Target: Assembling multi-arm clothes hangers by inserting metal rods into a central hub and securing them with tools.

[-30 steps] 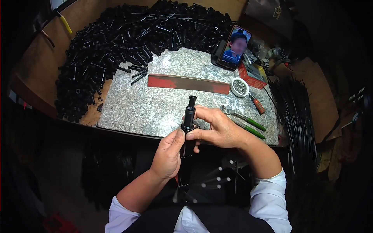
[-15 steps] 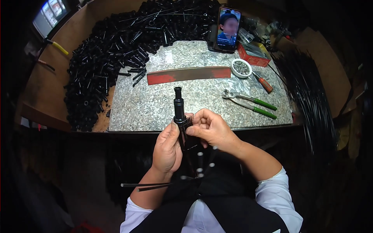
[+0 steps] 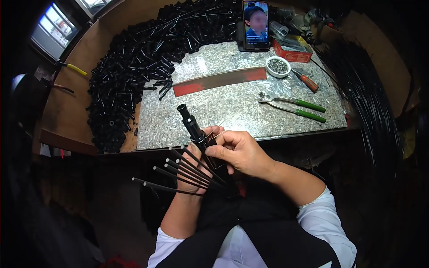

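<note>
My left hand (image 3: 187, 186) is closed around a black stepped tube (image 3: 191, 126), which looks like an umbrella runner and leans up to the left. Below its wide collar, several thin black ribs (image 3: 187, 172) with pale tips fan out leftward across my left hand and wrist. Thumb and fingers of my right hand (image 3: 245, 154) are pinched at the toothed side of the collar. A thin wire (image 3: 219, 133) shows at those fingertips, partly hidden by them. Both hands are above my lap, just off the near edge of the speckled board (image 3: 156, 131).
Black tubular parts (image 3: 120, 89) are heaped at the left and back. On the board lie a curved red-grey strip (image 3: 219, 81), a white bowl of small metal pieces (image 3: 278, 67), a screwdriver (image 3: 308, 82) and green-handled pincers (image 3: 292, 107). Behind stands a phone (image 3: 256, 26); black rods (image 3: 362, 98) lie right.
The tube has tipped from upright toward the left. Its ribs have swung up and now fan across my left hand. My right hand stays pinched at the collar. The whole view has shifted slightly.
</note>
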### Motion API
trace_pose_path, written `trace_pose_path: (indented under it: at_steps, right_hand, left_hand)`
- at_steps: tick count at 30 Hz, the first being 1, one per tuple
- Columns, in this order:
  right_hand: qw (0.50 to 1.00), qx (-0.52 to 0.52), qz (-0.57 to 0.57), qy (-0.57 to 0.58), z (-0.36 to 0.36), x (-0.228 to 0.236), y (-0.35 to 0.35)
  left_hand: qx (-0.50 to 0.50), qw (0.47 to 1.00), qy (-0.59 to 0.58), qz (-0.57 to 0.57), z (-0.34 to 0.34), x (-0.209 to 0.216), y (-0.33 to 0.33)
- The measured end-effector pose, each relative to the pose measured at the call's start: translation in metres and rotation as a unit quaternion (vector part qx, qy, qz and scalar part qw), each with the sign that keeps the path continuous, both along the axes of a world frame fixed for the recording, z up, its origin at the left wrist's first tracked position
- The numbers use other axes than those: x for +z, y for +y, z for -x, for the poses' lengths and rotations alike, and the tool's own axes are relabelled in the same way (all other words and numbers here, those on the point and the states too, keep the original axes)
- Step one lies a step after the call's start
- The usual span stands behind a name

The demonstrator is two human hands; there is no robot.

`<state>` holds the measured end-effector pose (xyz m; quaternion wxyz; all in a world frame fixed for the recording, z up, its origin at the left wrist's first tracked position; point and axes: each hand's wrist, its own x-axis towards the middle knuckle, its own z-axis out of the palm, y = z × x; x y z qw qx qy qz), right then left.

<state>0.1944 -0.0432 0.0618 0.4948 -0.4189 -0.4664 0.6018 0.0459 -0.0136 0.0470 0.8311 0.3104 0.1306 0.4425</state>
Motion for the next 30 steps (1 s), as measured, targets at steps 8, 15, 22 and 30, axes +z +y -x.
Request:
trace_pose_path:
  at_steps: [8, 15, 22, 30]
  right_hand:
    - [1.000, 0.007, 0.005, -0.028, -0.003, 0.004, -0.003]
    - [0.999, 0.035, 0.003, 0.001, -0.005, 0.004, -0.001]
    - [0.996, 0.078, 0.012, 0.028, -0.011, 0.004, -0.001]
    - [0.995, 0.096, -0.023, 0.002, -0.019, 0.007, -0.002]
  left_hand:
    - [0.010, 0.998, -0.053, -0.021, -0.002, -0.010, 0.004]
    - [0.026, 0.999, -0.047, -0.008, 0.000, -0.012, 0.002]
    - [-0.002, 0.998, 0.005, -0.069, 0.002, -0.011, 0.004]
    - [-0.078, 0.995, -0.016, -0.058, 0.000, -0.001, 0.006]
